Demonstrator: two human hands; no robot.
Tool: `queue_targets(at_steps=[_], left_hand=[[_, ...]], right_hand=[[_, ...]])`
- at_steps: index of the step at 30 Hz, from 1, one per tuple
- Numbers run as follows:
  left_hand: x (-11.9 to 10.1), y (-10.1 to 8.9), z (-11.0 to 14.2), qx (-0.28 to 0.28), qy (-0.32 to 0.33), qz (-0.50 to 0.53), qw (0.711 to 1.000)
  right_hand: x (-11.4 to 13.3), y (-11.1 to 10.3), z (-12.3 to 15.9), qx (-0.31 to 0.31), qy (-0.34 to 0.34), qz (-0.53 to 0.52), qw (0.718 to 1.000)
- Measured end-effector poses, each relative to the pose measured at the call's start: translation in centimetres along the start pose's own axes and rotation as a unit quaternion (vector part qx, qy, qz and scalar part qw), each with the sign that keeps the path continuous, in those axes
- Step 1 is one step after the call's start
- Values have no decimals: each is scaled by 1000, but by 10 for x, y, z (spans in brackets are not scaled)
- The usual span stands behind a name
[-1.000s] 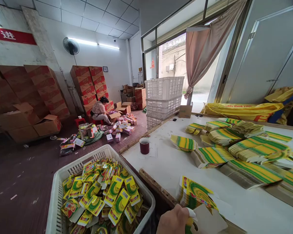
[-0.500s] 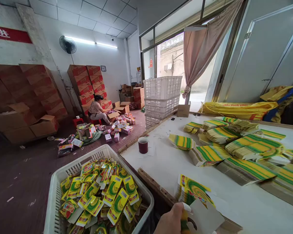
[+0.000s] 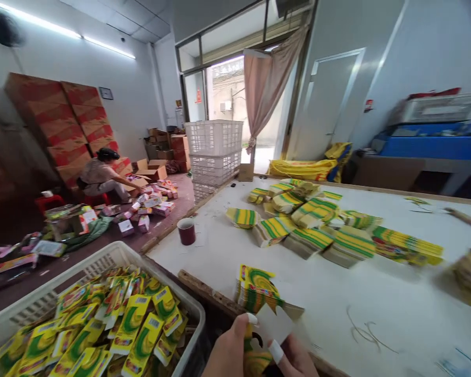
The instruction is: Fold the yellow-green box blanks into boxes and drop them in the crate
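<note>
At the table's front edge, my left hand [image 3: 231,345] and my right hand [image 3: 292,353] both grip one small yellow and green carton [image 3: 256,361]. Its grey-white inner flap [image 3: 275,324] stands up between my thumbs, which have white coverings on their tips. Just beyond, a stack of flat printed cartons [image 3: 257,285] lies on the white table [image 3: 215,256]. To my left, a white plastic basket [image 3: 120,248] holds many yellow and green cartons [image 3: 135,324]. My lower fingers are partly hidden behind the carton.
Bundles of flat cartons [image 3: 314,212] cover the table's middle. A dark red mug [image 3: 186,233] stands near its left edge. Loose strings [image 3: 367,332] lie at right. White crates [image 3: 214,139] are stacked past the table. A co-worker [image 3: 102,178] sits on the left among boxes.
The view has swung right, bringing more of the table's right side into sight. My right hand now shows at the carton, where before it was almost wholly out of view.
</note>
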State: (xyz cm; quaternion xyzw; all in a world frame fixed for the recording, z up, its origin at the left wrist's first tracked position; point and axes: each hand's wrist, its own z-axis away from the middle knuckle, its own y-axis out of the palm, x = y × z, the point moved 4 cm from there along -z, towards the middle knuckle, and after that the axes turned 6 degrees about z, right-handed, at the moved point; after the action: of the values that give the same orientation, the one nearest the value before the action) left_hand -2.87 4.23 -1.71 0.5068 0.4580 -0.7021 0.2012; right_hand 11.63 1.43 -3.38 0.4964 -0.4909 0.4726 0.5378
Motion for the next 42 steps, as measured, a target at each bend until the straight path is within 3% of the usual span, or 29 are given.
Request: queue_targets(at_steps=[5, 9, 14, 18, 22, 26, 32, 34, 38, 42], left_hand=[[-9, 5, 2, 30, 16, -36, 999], [-8, 9, 2, 62, -10, -52, 997], [11, 10, 1, 58, -10, -50, 997], [27, 15, 0, 37, -20, 3, 999], [21, 14, -1, -29, -12, -7, 1000], [3, 9, -2, -12, -32, -83, 996], [-29, -16, 8, -28, 11, -104, 994], [-31, -24, 12, -30, 2, -95, 995], [-24, -32, 15, 21, -18, -35, 999], [-22, -34, 16, 26, -11, -17, 999]], right_hand=[[4, 7, 5, -2, 27, 29, 999], [2, 9, 7, 5, -16, 97, 995], [-15, 16, 15, -49, -107, 214, 970], [-35, 22, 18, -34, -114, 227, 967], [-34, 5, 10, -42, -151, 231, 960], [-25, -15, 7, -79, -126, 244, 958], [7, 12, 14, 60, -225, 314, 920], [22, 19, 13, 85, -215, 333, 914], [54, 17, 12, 136, -165, 343, 915], [59, 11, 12, 175, -139, 319, 921]])
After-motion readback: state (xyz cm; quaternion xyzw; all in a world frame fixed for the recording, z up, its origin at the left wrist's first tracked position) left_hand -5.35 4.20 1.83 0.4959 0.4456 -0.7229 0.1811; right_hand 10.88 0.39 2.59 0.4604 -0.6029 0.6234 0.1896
